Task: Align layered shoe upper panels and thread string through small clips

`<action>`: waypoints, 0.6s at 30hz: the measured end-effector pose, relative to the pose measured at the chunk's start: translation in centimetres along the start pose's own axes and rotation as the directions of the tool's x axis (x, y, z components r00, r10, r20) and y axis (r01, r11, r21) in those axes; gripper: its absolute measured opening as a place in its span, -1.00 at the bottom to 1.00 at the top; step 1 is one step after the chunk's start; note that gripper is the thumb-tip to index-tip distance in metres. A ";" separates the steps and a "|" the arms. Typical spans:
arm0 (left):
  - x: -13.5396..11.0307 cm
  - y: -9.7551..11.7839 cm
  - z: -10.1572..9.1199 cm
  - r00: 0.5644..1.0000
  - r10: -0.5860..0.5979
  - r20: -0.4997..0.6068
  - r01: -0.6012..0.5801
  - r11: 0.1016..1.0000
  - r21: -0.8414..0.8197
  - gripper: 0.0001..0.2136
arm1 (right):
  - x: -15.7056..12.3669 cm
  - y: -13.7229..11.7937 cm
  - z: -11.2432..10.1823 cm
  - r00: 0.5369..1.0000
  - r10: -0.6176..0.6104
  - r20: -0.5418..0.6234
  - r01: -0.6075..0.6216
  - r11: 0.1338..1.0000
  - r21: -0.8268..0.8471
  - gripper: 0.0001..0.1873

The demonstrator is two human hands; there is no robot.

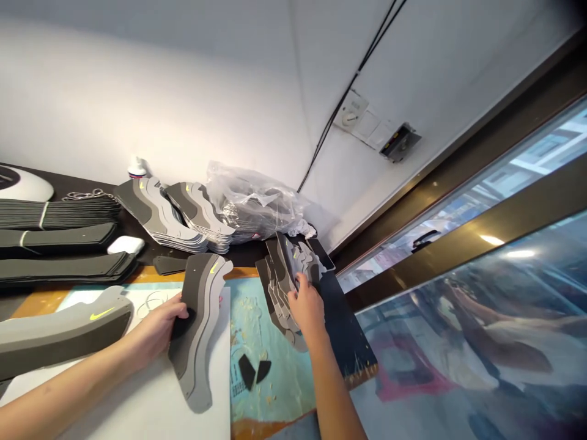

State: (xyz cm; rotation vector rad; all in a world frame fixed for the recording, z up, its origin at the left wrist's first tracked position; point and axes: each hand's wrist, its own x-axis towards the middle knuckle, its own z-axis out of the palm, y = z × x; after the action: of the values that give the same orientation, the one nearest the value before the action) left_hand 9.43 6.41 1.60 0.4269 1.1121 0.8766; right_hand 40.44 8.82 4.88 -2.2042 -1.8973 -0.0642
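My left hand (pixel 158 333) grips a layered grey and black shoe-upper panel (pixel 195 324) with a small yellow swoosh, its lower end hanging over a white sheet (pixel 156 409). My right hand (pixel 307 307) holds a fanned bunch of similar grey panels (pixel 282 293) upright over a teal paint-marked mat (pixel 270 305). Its fingers wrap the bunch's near side. Several stacked grey panels (pixel 183 214) lie further back, beyond both hands. A larger grey panel (pixel 59 333) with a yellow swoosh lies to the left of my left hand.
Long dark strip stacks (pixel 55 238) lie at the left, with a white box (pixel 126 245) beside them. A clear plastic bag (pixel 250 201) sits at the back against a white wall (pixel 160 91). Two small black pieces (pixel 247 371) rest on the mat. A dark board (pixel 348 324) and reflective glass (pixel 477 324) lie to the right.
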 end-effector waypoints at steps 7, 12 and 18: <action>0.3 0.3 0.0 0.999 0.013 0.046 -0.009 0.995 -0.101 -0.70 | -2.0 -2.1 -1.4 0.944 -0.174 -0.281 0.196 0.979 0.053 -0.42; 0.1 0.7 -0.2 0.980 -0.019 0.197 0.056 0.981 -0.185 -0.47 | -10.0 -10.5 0.2 0.891 -0.435 -0.132 0.444 0.895 0.049 -0.30; -0.4 0.7 0.0 0.985 -0.043 0.168 0.070 0.984 -0.162 -0.41 | -14.9 -14.0 3.4 0.874 -0.480 0.070 0.470 0.874 0.122 -0.23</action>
State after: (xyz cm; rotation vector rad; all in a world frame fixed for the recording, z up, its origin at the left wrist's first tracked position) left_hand 9.10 6.54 2.32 0.3205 0.8879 0.8614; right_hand 23.92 -3.02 0.85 -1.6537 -2.4004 0.0588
